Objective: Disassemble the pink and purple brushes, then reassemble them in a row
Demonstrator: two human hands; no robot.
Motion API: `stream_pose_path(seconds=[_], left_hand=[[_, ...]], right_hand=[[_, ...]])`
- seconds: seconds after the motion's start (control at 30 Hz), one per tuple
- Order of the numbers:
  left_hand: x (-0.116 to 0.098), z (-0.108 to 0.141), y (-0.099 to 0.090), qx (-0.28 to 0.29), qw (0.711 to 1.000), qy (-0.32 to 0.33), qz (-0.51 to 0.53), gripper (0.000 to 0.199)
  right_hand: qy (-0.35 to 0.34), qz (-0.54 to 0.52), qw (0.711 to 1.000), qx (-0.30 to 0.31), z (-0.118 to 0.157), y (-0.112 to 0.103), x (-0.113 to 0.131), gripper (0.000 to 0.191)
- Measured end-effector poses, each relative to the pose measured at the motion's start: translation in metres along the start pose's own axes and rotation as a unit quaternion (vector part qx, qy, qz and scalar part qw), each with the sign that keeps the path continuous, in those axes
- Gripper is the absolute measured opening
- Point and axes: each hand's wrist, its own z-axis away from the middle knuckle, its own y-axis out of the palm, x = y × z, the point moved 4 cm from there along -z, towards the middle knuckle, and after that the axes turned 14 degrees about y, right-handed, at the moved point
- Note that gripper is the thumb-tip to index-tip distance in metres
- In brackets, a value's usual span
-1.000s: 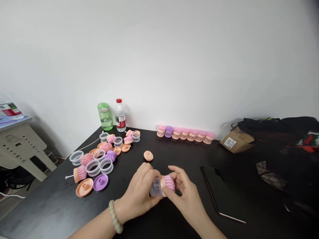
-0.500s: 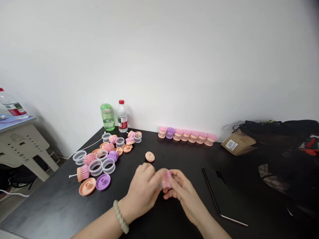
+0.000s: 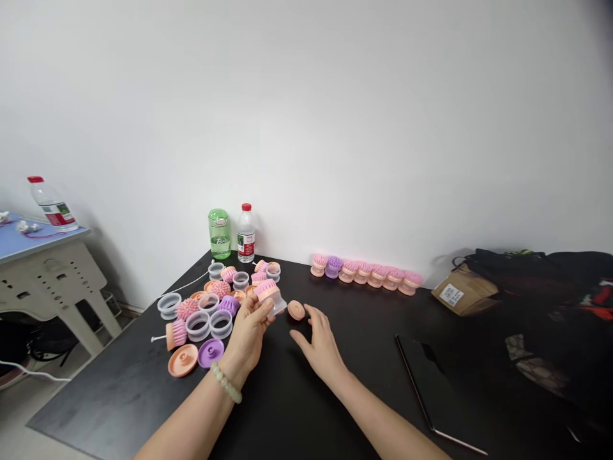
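Note:
My left hand (image 3: 249, 329), with a beaded bracelet at the wrist, grips a pink bristled brush head (image 3: 269, 294) that has a clear ring at its lower end. Just right of it, my right hand (image 3: 317, 338) has its thumb and fingers apart, beside a round peach cap (image 3: 295, 310) on the black table (image 3: 297, 409). Left of my hands lie several clear rings (image 3: 198, 325), pink bristled parts (image 3: 186, 309), a purple bristled part (image 3: 228, 305), a peach disc (image 3: 182, 360) and a purple disc (image 3: 211, 352).
Along the wall stands a row of pink brushes (image 3: 378, 275) with one purple brush (image 3: 334, 267). A green bottle (image 3: 219, 235) and a water bottle (image 3: 246, 236) stand at the back left. Right are a dark tablet (image 3: 435, 377), a brown paper package (image 3: 462, 292) and a black bag (image 3: 536, 306).
My hands have moved apart. The left carries the pink brush head up and left; the right has let go of it and opened beside the peach cap. The view has shifted slightly.

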Motion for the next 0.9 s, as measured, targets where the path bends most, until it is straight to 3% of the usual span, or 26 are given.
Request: stream_pose_path(seconds=[0.13, 0.27, 0.5, 0.6, 0.73, 0.9], left_hand=[[0.001, -0.001, 0.0, 0.002, 1.0, 0.003, 0.031, 0.049], [0.005, -0.002, 0.002, 0.023, 0.998, -0.013, 0.053, 0.054], [0.013, 0.004, 0.007, 0.049, 0.995, -0.05, 0.071, 0.049], [0.014, 0.009, 0.01, 0.065, 0.993, -0.072, 0.074, 0.049], [0.016, 0.021, 0.019, 0.107, 0.984, -0.12, 0.082, 0.048], [0.016, 0.033, 0.029, 0.165, 0.964, -0.174, 0.116, 0.042]], right_hand=[[-0.028, 0.014, 0.999, -0.004, -0.024, 0.02, 0.011, 0.047], [-0.04, 0.02, 0.999, -0.008, -0.025, 0.022, 0.012, 0.035], [-0.018, -0.006, 1.0, -0.016, 0.001, -0.014, 0.012, 0.04], [0.014, -0.077, 0.997, -0.01, 0.015, -0.034, 0.018, 0.035], [0.042, -0.178, 0.983, -0.016, 0.032, -0.055, 0.032, 0.033], [0.038, -0.208, 0.977, -0.021, 0.039, -0.067, 0.044, 0.032]])
